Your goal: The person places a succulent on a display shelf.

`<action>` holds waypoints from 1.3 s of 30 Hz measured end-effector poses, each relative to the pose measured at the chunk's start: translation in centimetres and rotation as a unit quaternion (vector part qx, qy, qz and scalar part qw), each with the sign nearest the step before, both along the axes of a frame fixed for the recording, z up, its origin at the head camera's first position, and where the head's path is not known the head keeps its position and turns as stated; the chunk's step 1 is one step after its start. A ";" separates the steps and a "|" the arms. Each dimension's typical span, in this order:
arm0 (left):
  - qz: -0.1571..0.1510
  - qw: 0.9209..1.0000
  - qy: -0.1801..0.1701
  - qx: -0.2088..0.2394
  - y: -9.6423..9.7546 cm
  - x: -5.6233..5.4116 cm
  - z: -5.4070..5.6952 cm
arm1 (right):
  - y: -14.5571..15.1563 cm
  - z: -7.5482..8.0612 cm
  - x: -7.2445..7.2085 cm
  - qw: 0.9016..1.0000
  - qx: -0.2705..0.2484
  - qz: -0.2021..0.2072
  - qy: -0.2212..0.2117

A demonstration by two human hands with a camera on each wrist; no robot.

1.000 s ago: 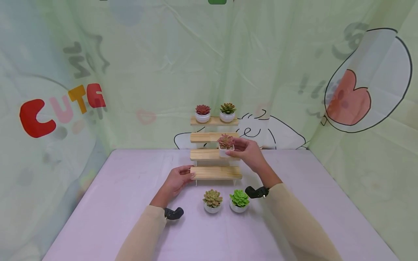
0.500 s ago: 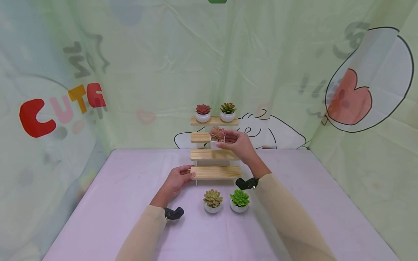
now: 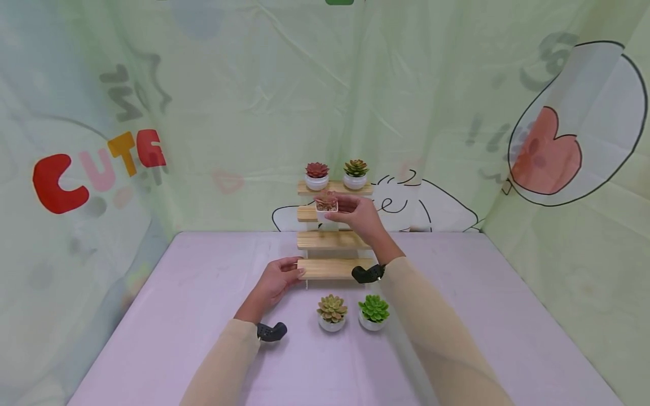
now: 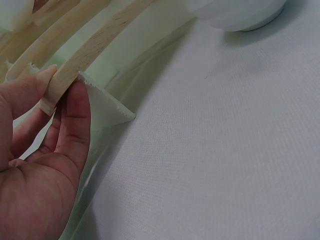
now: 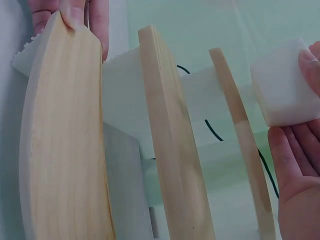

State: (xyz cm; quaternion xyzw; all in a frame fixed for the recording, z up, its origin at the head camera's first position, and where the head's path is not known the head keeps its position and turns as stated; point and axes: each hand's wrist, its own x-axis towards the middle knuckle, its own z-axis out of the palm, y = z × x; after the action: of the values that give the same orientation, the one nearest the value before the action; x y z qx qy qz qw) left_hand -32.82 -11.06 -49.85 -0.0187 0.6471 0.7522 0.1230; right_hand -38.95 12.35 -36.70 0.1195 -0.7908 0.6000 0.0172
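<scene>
A tiered stand with pale wooden steps (image 3: pixel 327 269) stands at the back of the table. My left hand (image 3: pixel 273 280) pinches the left end of its lowest step; in the left wrist view, thumb and fingers clasp that wooden step (image 4: pixel 82 55). My right hand (image 3: pixel 361 217) grips a pink succulent (image 3: pixel 326 205) in a square white pot. The plant is at the second step from the top, left of its middle. In the right wrist view the white pot (image 5: pixel 282 85) appears apart from the wood, though contact below is hard to judge.
A red succulent (image 3: pixel 317 176) and a dark green succulent (image 3: pixel 355 174) in round white pots stand on the top step. In front of the stand, a tan succulent (image 3: pixel 332 312) and a bright green succulent (image 3: pixel 373 312) sit on the table (image 3: pixel 178 338). A printed curtain (image 3: pixel 228 113) hangs behind.
My right hand has carried the pink succulent up and to the left, from beside the third step to the second step from the top. My left hand has stayed on the lowest step.
</scene>
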 end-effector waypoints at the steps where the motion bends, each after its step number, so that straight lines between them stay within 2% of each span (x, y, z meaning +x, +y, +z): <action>1: -0.001 1.000 0.000 -0.002 0.0 0.0 0.0 | -0.1 0.0 -0.1 1.000 0.001 -0.002 0.001; 15: 0.001 1.000 0.000 -0.005 -0.1 0.2 0.1 | -1.8 -0.2 -1.2 1.000 0.011 -0.025 -0.009; 26: 0.000 1.000 -0.002 -0.010 0.0 0.0 0.0 | -2.6 -0.6 -1.6 1.000 -0.019 -0.023 -0.004; 39: 0.007 1.000 -0.001 -0.015 0.1 0.1 0.1 | -3.1 -0.7 -2.2 0.999 -0.027 -0.032 -0.014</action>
State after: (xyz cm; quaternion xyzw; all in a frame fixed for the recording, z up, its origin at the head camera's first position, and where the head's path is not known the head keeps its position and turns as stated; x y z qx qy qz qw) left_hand -32.73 -10.93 -49.72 -0.0264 0.6577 0.7435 0.1180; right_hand -41.13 9.27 -37.42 0.0855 -0.7782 0.6216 0.0288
